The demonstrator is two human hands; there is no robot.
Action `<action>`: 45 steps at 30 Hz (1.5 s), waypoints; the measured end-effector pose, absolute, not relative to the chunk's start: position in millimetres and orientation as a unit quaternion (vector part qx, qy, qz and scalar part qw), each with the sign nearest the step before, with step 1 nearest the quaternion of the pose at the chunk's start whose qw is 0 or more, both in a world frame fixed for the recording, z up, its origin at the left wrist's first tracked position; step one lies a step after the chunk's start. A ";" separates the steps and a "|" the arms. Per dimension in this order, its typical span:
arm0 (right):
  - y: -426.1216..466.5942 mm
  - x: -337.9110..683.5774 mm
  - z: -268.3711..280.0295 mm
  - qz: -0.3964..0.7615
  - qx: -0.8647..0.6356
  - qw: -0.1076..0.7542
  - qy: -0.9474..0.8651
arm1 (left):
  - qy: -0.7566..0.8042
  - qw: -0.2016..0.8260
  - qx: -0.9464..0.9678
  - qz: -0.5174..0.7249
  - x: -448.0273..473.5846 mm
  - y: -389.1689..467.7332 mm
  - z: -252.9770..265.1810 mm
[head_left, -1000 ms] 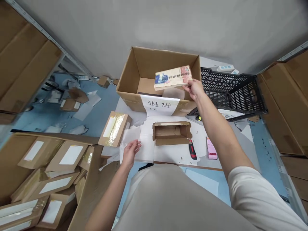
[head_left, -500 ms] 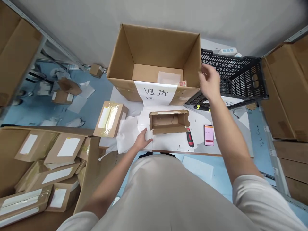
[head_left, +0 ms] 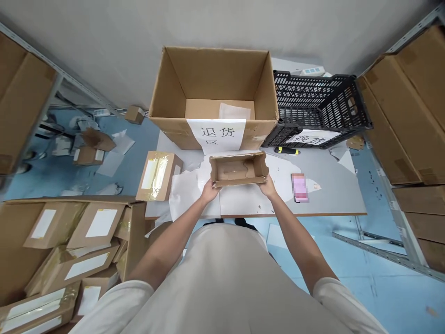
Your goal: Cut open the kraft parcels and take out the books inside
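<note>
A small open cardboard box [head_left: 239, 171] is between my hands at the middle of the table, its inside bare. My left hand [head_left: 210, 190] grips its lower left corner. At the lower right corner, my right hand [head_left: 267, 186] grips it as well. Behind it stands a large open carton [head_left: 167, 132] with a white paper label on its front and a pale sheet [head_left: 234, 112] inside. White wrapping paper [head_left: 184, 192] lies by my left hand. A taped parcel [head_left: 156, 176] sits farther left. To the right rests a phone [head_left: 299, 188].
A black plastic crate [head_left: 363, 118] with a white label stands right of the large carton. A black-and-yellow cutter [head_left: 287, 150] lies before it. At lower left, a big carton [head_left: 135, 232] holds several taped parcels. Stacked cartons [head_left: 396, 125] line the right side.
My right hand has come down from the large carton's right edge to the small box, and my left hand has closed on it too. The red-and-black cutter no longer shows.
</note>
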State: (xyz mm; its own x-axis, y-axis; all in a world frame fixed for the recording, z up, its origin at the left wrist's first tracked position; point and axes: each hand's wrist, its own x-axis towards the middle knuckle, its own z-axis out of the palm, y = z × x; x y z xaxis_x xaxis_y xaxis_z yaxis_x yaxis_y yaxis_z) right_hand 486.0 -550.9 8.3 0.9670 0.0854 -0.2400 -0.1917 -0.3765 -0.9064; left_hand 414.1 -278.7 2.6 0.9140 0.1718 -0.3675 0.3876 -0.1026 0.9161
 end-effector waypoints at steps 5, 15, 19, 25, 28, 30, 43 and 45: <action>-564.9 434.9 10.9 0.093 -0.829 0.550 0.043 | 0.132 0.617 0.770 -0.100 386.7 -268.0 14.3; -551.5 386.8 -7.1 0.166 -0.831 0.509 0.149 | 0.388 0.324 0.863 0.007 300.8 -230.3 10.3; -548.7 376.9 -6.1 0.219 -0.779 0.547 0.214 | 0.431 0.479 0.765 -0.018 305.5 -220.7 -5.7; -543.5 371.2 -7.2 0.176 -0.746 0.590 0.254 | 0.207 0.635 0.744 0.028 367.1 -233.2 2.1; -532.2 366.2 -10.4 0.121 -0.721 0.615 0.295 | 0.220 0.620 0.751 -0.058 393.6 -240.6 -1.8; -520.1 360.2 -10.3 0.086 -0.710 0.620 0.323 | 0.226 0.629 0.726 -0.161 399.8 -247.7 -7.0; -615.5 124.1 86.2 -0.274 -0.768 0.298 0.496 | -0.040 0.622 0.640 -0.450 316.4 -433.1 65.0; -642.0 80.4 93.6 -0.320 -0.747 0.171 0.557 | -0.063 0.608 0.531 -0.587 291.4 -507.7 57.6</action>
